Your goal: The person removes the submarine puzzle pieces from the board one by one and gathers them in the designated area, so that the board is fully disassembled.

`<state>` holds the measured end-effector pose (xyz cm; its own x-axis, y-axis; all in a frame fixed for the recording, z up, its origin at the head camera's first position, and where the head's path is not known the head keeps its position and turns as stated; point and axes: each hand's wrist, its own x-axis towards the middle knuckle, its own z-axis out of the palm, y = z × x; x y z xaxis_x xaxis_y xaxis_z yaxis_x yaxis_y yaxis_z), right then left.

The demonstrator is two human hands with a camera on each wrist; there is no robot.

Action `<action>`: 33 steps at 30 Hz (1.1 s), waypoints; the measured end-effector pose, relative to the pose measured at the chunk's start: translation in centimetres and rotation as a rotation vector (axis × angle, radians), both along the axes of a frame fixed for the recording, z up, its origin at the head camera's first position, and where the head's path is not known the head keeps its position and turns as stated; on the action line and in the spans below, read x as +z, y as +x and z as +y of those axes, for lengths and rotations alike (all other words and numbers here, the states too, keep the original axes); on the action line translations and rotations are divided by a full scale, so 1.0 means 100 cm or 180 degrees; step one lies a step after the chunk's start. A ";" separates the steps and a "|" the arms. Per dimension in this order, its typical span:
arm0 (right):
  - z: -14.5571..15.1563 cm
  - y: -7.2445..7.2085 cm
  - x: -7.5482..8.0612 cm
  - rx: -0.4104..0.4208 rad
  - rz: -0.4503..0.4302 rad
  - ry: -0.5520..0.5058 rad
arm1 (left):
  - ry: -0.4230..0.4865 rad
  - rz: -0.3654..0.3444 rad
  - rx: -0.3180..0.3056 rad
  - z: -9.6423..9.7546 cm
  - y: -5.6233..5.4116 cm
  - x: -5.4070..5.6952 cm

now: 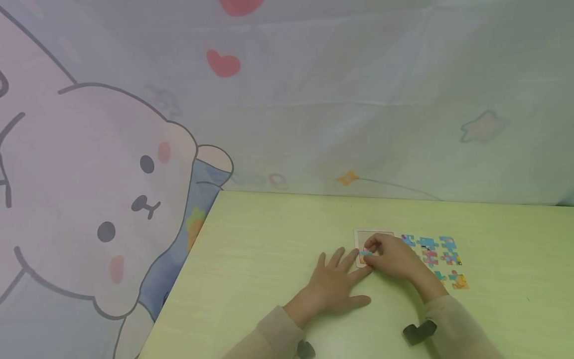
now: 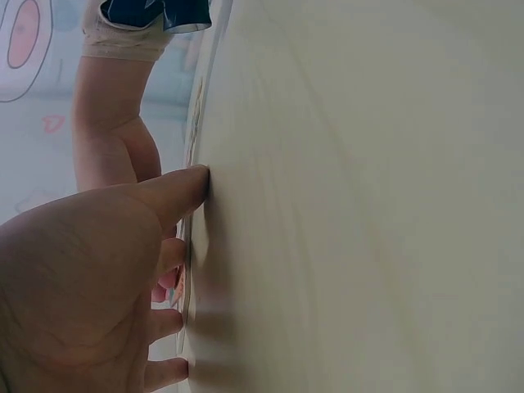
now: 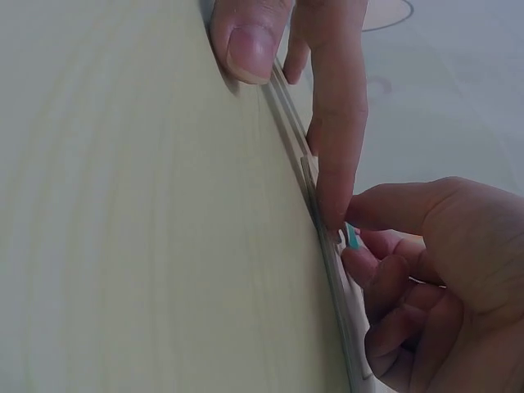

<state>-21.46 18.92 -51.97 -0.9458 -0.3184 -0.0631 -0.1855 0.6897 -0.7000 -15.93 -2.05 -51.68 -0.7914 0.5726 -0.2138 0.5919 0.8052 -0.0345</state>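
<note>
A small puzzle tray (image 1: 374, 231) with a pale rim lies flat on the table. Over its lower left part, my right hand (image 1: 396, 257) pinches a light-blue puzzle piece (image 1: 365, 253) between thumb and fingers. In the right wrist view, a blue-green bit of that piece (image 3: 352, 236) shows between the fingertips, close over the tray. My left hand (image 1: 332, 286) is spread with straight fingers beside the tray, and its fingertips touch the tray's left and near edges. In the left wrist view, the left thumb (image 2: 176, 192) rests on the table. Much of the tray's right side is hidden behind my right hand.
Several loose puzzle pieces (image 1: 428, 243) lie in rough rows to the right of the tray, some partly behind my right hand. The yellow-green table (image 1: 269, 239) ends at the back against a printed curtain (image 1: 314, 124) with a cartoon animal at left.
</note>
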 end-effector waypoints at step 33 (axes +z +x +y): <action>0.028 0.005 0.006 -0.0042 0.0132 -0.0474 | 0.0075 -0.0036 -0.0034 -0.002 0.000 -0.001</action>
